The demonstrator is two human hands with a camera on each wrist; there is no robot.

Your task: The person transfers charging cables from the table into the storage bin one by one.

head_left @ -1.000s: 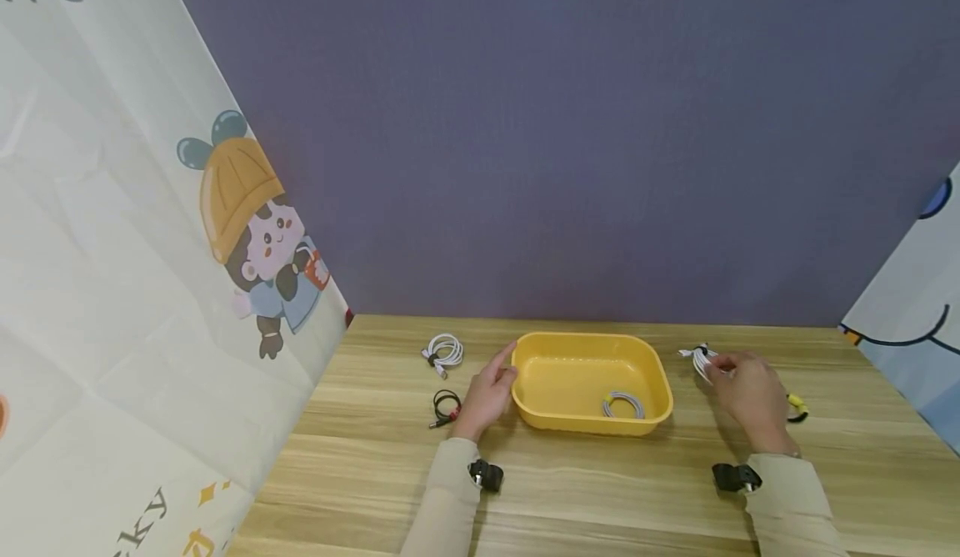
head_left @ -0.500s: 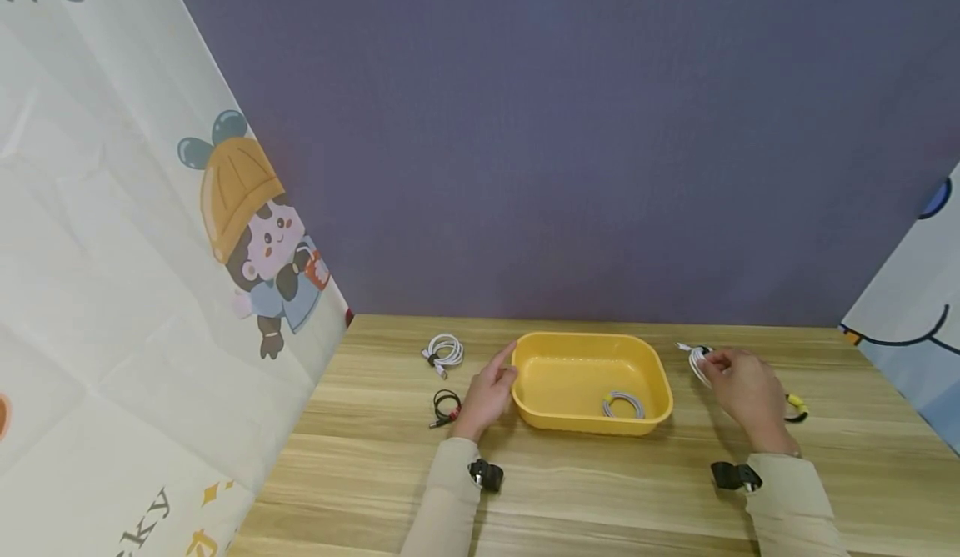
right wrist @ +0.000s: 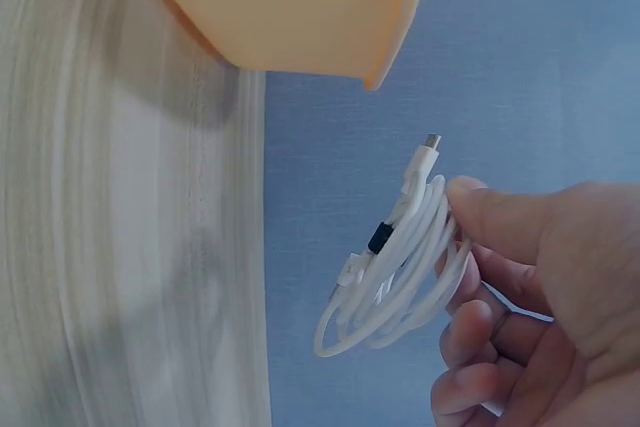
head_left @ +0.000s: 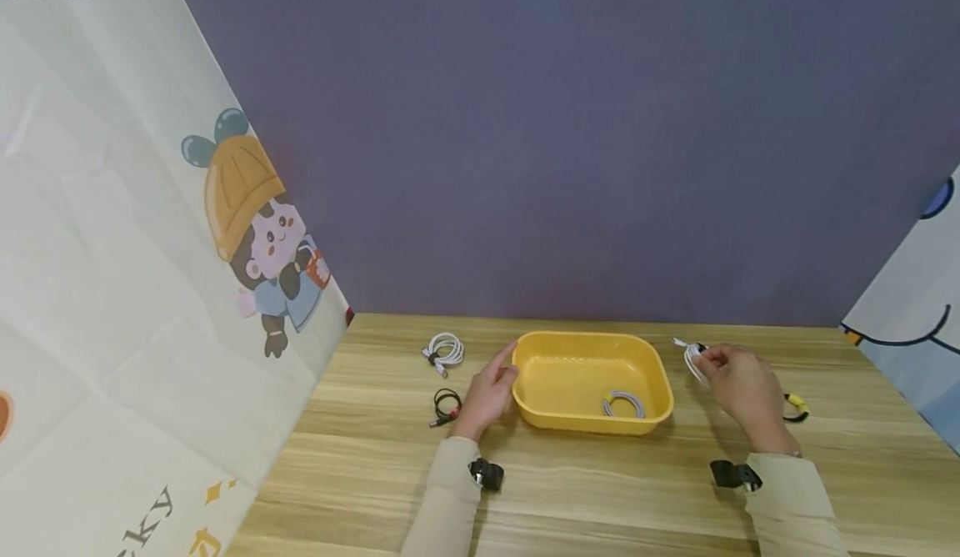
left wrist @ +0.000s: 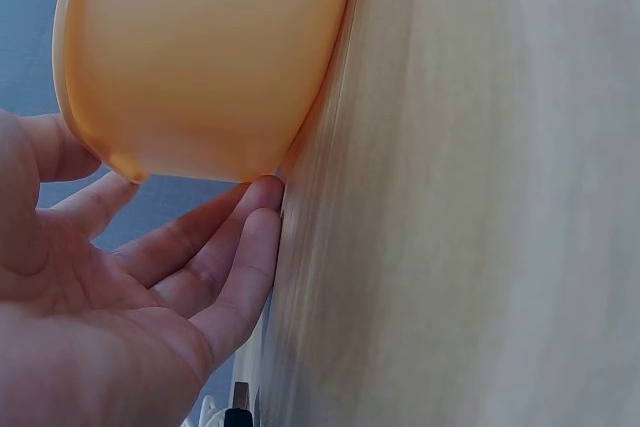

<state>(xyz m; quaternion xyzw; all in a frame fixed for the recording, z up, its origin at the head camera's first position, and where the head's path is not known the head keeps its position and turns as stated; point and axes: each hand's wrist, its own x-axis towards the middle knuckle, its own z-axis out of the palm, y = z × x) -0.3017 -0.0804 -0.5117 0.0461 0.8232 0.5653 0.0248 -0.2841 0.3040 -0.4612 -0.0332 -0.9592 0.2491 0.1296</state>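
In the head view my right hand (head_left: 746,386), right of the yellow basket, pinches a coiled white USB cable (right wrist: 395,257) between thumb and fingers. A black tie binds the coil, and one metal plug points up in the right wrist view. My left hand (head_left: 486,396) is at the left end of the basket (head_left: 592,424), its fairly straight fingertips (left wrist: 262,192) touching the end wall and its thumb at the rim. Inside the basket, toward its front right, lies a coiled grey cable (head_left: 633,400) with a yellow-green tie.
Left of the basket lie a coiled white cable (head_left: 447,348) and, nearer, a coiled black cable (head_left: 447,404) with a red tie. A black cable with a yellow part (head_left: 797,405) lies partly hidden behind my right hand. A dark blue panel (head_left: 570,140) stands behind the wooden table (head_left: 600,499).
The white cable in my right hand has shifted slightly left toward the basket, and its coil has turned a little. My left hand and the basket have stayed in place.
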